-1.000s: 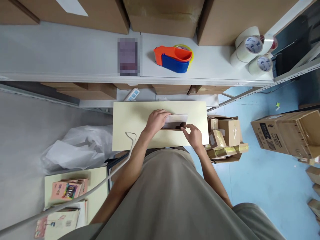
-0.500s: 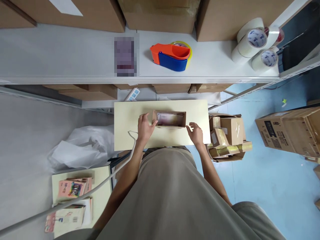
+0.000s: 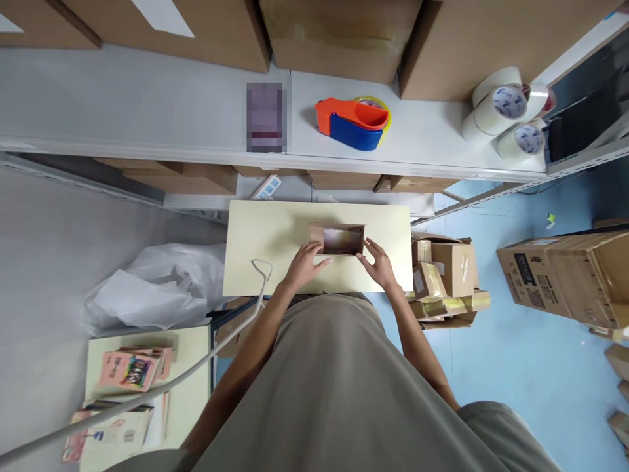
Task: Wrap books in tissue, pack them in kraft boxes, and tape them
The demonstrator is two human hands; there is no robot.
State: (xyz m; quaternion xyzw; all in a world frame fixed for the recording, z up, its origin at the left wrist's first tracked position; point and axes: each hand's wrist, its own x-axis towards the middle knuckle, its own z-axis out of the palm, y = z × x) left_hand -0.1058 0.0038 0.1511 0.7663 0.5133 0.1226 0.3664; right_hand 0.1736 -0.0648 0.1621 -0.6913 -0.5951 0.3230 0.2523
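A small open cardboard box (image 3: 338,238) stands on the pale yellow table (image 3: 260,249) in front of me, its top flaps up and its inside dark. My left hand (image 3: 305,263) rests at the box's near left corner, fingers stretched along the near side. My right hand (image 3: 379,263) touches the near right corner with fingers extended. Both hands flank the box; neither is wrapped round it.
On the white shelf (image 3: 147,118) behind the table lie an orange and blue tape dispenser (image 3: 354,120) and rolls of clear tape (image 3: 511,111); big cartons stand behind. Small taped boxes (image 3: 445,275) pile at the table's right, a white plastic bag (image 3: 152,288) at left, books (image 3: 130,370) lower left.
A second ago my hands pressed something white into the box. Then they drew apart to its sides. Now both have come in to its near corners, and the box looks narrower.
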